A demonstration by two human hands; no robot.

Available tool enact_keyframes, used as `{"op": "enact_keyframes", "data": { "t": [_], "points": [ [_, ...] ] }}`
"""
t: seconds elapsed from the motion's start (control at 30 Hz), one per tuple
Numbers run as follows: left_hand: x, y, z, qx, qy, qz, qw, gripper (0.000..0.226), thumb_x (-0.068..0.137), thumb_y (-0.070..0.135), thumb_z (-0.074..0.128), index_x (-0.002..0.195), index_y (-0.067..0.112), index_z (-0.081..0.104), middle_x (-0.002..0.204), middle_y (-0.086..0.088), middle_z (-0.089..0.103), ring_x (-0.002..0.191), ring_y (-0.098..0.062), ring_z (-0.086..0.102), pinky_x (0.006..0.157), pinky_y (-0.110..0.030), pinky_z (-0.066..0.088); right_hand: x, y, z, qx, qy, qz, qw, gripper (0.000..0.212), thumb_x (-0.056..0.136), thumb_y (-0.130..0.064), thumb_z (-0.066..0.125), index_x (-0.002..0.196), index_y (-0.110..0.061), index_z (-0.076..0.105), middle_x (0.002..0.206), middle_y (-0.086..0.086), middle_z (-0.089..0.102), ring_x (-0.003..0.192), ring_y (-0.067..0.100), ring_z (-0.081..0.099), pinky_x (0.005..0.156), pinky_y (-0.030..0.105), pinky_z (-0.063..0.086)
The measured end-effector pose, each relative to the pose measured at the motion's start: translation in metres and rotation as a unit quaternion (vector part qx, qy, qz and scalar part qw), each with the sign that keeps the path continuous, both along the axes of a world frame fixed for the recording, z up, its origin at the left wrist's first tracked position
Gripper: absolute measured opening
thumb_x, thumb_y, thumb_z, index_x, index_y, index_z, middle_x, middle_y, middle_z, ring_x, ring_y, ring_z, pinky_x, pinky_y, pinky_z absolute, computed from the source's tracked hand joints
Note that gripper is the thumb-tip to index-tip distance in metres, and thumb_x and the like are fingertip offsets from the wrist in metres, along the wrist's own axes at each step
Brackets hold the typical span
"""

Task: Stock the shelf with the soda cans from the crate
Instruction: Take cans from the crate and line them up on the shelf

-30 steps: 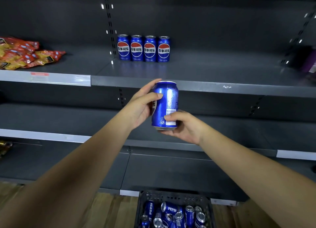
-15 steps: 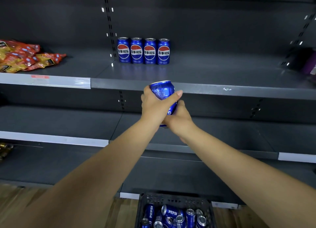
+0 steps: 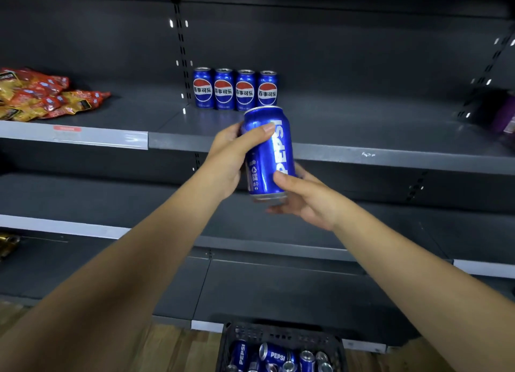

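At the bottom edge the crate (image 3: 278, 334) sits on the wood floor below the shelving, with loose cans (image 3: 277, 355) lying in it at all angles. Above it both arms reach forward. The right hand (image 3: 303, 198) cups the base of one can (image 3: 269, 154), with the thumb pressed on its lower front and the fingers curled under and behind. The left hand (image 3: 228, 159) grips the upper part, thumb across the front, fingers hidden behind. The can is in the air, roughly upright with a slight lean, just in front of the lip of the shelf (image 3: 348, 137), its PEPSI lettering toward the camera. At the back of the shelf a row (image 3: 235, 90) of four stands side by side, round logos forward. Snack bags (image 3: 41, 95) lie far left. The can looks due to go beside the row. Two hands sharing a slick can may loosen if they twist it to face the logo out, and it could drop toward the crate. The base could clip the shelf lip. Set down too close, it could knock the end can and topple the row.
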State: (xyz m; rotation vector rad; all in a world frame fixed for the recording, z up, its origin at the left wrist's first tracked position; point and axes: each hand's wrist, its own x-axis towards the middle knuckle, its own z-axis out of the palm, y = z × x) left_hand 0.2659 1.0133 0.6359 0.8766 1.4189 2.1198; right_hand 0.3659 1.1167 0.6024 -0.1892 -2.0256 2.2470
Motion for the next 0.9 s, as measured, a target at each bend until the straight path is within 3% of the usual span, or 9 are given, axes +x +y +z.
{"op": "enact_keyframes", "data": {
  "t": [0.07, 0.13, 0.2, 0.37, 0.5, 0.63, 0.8, 0.87, 0.9],
  "points": [
    [0.004, 0.000, 0.001, 0.015, -0.026, -0.024, 0.999, 0.022, 0.067, 0.018, 0.064, 0.087, 0.008, 0.063, 0.069, -0.002, 0.071, 0.064, -0.015, 0.069, 0.061, -0.028, 0.056, 0.001, 0.001, -0.003, -0.043, 0.013, 0.045, 0.998, 0.087, 0.040, -0.042, 0.091, 0.116, -0.017, 0.058, 0.103, 0.007, 0.070, 0.094, 0.029, 0.068, 0.082, 0.038, 0.055],
    [0.007, 0.002, 0.000, 0.021, -0.042, -0.035, 0.998, 0.025, 0.067, 0.018, 0.063, 0.090, 0.008, 0.062, 0.070, -0.002, 0.071, 0.063, -0.015, 0.068, 0.059, -0.028, 0.056, 0.000, -0.001, -0.005, -0.062, 0.031, 0.033, 0.997, 0.070, 0.045, -0.027, 0.084, 0.110, -0.012, 0.062, 0.098, 0.011, 0.071, 0.091, 0.031, 0.068, 0.081, 0.038, 0.055],
    [0.009, 0.003, 0.000, 0.016, -0.062, -0.031, 0.997, 0.034, 0.068, 0.021, 0.065, 0.100, 0.009, 0.060, 0.076, -0.003, 0.071, 0.067, -0.016, 0.068, 0.059, -0.028, 0.056, -0.001, -0.006, -0.004, -0.055, 0.042, -0.005, 0.998, 0.057, 0.053, -0.026, 0.075, 0.106, -0.011, 0.063, 0.091, 0.007, 0.072, 0.083, 0.025, 0.069, 0.079, 0.035, 0.056],
    [0.013, 0.008, -0.003, -0.019, -0.088, 0.040, 0.995, 0.038, 0.081, 0.031, 0.069, 0.112, 0.017, 0.053, 0.088, 0.000, 0.069, 0.068, -0.010, 0.069, 0.061, -0.026, 0.056, -0.002, -0.020, -0.003, 0.105, 0.033, -0.136, 0.985, 0.044, 0.060, -0.020, 0.080, 0.099, -0.016, 0.061, 0.088, -0.001, 0.070, 0.079, 0.016, 0.067, 0.076, 0.032, 0.053],
    [0.016, 0.009, -0.005, -0.033, -0.100, 0.091, 0.990, 0.044, 0.075, 0.038, 0.074, 0.109, 0.016, 0.059, 0.090, -0.002, 0.072, 0.073, -0.016, 0.070, 0.064, -0.031, 0.058, -0.008, -0.028, -0.009, 0.184, 0.005, -0.231, 0.955, 0.062, 0.052, -0.030, 0.085, 0.105, -0.018, 0.054, 0.097, -0.004, 0.068, 0.088, 0.016, 0.067, 0.080, 0.035, 0.057],
    [0.009, 0.001, -0.005, -0.007, -0.107, 0.085, 0.991, 0.028, 0.077, 0.035, 0.071, 0.093, 0.013, 0.064, 0.076, -0.002, 0.072, 0.069, -0.018, 0.070, 0.063, -0.033, 0.058, 0.003, -0.024, -0.002, 0.147, 0.002, -0.126, 0.981, 0.055, 0.069, -0.024, 0.083, 0.112, -0.021, 0.049, 0.103, -0.008, 0.066, 0.086, 0.004, 0.065, 0.069, 0.016, 0.050],
    [0.011, -0.002, -0.004, -0.005, -0.109, 0.012, 0.994, 0.050, 0.058, 0.052, 0.070, 0.093, 0.016, 0.066, 0.082, -0.002, 0.073, 0.074, -0.018, 0.069, 0.074, -0.036, 0.056, 0.010, -0.018, -0.001, 0.089, -0.005, -0.024, 0.996, 0.065, 0.057, -0.032, 0.078, 0.117, -0.019, 0.055, 0.100, -0.005, 0.071, 0.089, 0.011, 0.067, 0.082, 0.032, 0.050],
    [0.013, 0.000, -0.003, -0.010, -0.102, -0.001, 0.995, 0.054, 0.059, 0.054, 0.072, 0.097, 0.017, 0.066, 0.087, -0.003, 0.073, 0.078, -0.018, 0.070, 0.075, -0.036, 0.055, 0.011, -0.022, -0.003, 0.088, 0.021, -0.054, 0.994, 0.069, 0.053, -0.035, 0.080, 0.115, -0.017, 0.057, 0.101, -0.002, 0.071, 0.087, 0.010, 0.067, 0.079, 0.027, 0.052],
    [0.014, 0.001, -0.002, -0.012, -0.104, 0.001, 0.995, 0.060, 0.058, 0.056, 0.073, 0.102, 0.016, 0.066, 0.090, -0.003, 0.073, 0.079, -0.018, 0.070, 0.075, -0.035, 0.055, 0.010, -0.023, -0.005, 0.090, 0.036, -0.077, 0.992, 0.060, 0.057, -0.031, 0.081, 0.110, -0.016, 0.058, 0.098, 0.000, 0.071, 0.084, 0.008, 0.067, 0.075, 0.024, 0.053]
  ]
}}
